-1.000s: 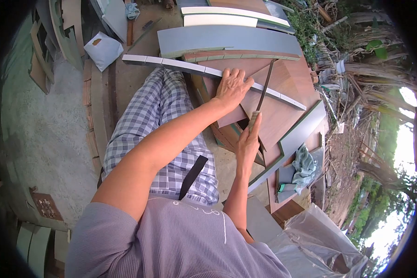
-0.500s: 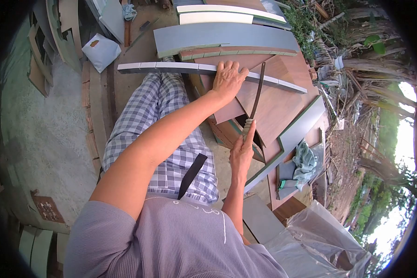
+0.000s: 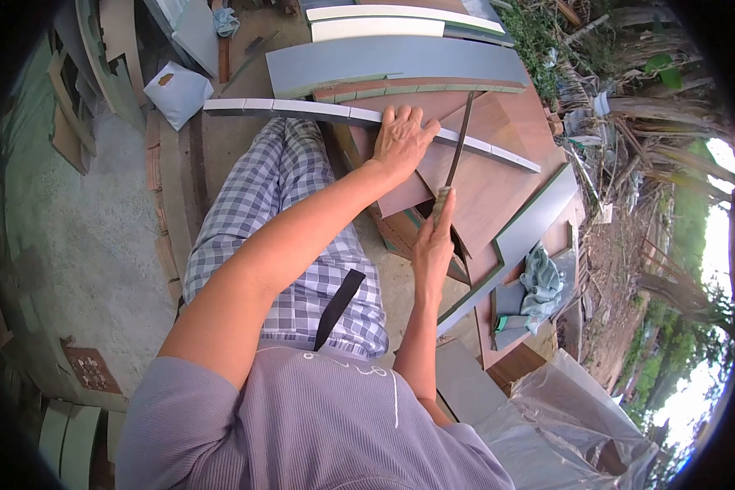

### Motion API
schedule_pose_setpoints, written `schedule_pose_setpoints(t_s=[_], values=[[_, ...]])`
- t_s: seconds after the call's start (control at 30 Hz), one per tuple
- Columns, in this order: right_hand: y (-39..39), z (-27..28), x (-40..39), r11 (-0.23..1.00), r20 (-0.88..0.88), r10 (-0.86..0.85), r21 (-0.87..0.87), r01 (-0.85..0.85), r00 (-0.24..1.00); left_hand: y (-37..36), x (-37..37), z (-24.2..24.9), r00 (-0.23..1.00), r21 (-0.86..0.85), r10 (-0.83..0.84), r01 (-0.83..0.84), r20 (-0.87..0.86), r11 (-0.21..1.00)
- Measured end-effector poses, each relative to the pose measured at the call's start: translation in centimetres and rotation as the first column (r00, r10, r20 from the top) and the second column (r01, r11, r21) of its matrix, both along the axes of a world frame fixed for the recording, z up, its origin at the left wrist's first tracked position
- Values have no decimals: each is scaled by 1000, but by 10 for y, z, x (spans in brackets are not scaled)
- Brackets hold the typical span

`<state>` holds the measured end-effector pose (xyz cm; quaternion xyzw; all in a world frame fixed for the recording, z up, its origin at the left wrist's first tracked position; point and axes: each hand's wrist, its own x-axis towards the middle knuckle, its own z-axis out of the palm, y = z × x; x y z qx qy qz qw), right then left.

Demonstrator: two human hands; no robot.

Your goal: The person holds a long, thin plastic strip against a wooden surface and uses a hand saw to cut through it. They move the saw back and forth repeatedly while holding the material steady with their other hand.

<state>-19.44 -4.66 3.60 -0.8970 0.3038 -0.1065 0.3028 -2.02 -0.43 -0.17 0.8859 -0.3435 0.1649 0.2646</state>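
A long, narrow strip (image 3: pixel 302 109) with a pale top face and darker side lies across the work surface, marked by several crosswise lines. My left hand (image 3: pixel 404 139) is closed over its middle, fingers curled across the far edge. My right hand (image 3: pixel 434 245) grips the wrapped handle of a long, thin, dark file-like tool (image 3: pixel 461 143), its index finger stretched along the handle. The blade crosses the strip just right of my left hand, its tip beyond the strip's far edge. Brown boards (image 3: pixel 490 171) lie beneath both.
Behind the strip lie a curved grey panel (image 3: pixel 400 64) and cream-edged pieces (image 3: pixel 380 30). An angled grey-green frame piece (image 3: pixel 531 220) and a crumpled teal cloth (image 3: pixel 541 278) are at the right. Plastic sheeting (image 3: pixel 547 408) covers something at lower right. A white bag (image 3: pixel 178 94) stands at left.
My right hand and the file-like tool have moved forward, away from my body, across the strip. The strip's left end has shifted slightly away, and less of its dark side shows.
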Motion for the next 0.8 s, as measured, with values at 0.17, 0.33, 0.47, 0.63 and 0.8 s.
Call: schedule_pose_setpoints(t_s=[0.17, 0.33, 0.47, 0.63, 0.8], values=[[24, 2, -43, 998, -112, -36, 45, 41, 993, 0, 3, -3, 1000, -32, -11, 11, -9, 999], [9, 6, -26, 997, -107, -36, 60, 43, 994, -1, 4, -5, 1000, -33, -14, 14, -4, 999], [-11, 1, 25, 1000, 22, -9, 19, 9, 1000, 1, 0, -4, 1000, -33, -10, 11, 13, 999], [-4, 6, 17, 999, -7, -26, 33, 27, 1000, 1, 1, 0, 1000, -38, -1, -1, -30, 999], [31, 8, -48, 997, -154, -46, 54, 55, 987, 0, 0, -4, 1000, -13, -9, 9, -22, 1000]])
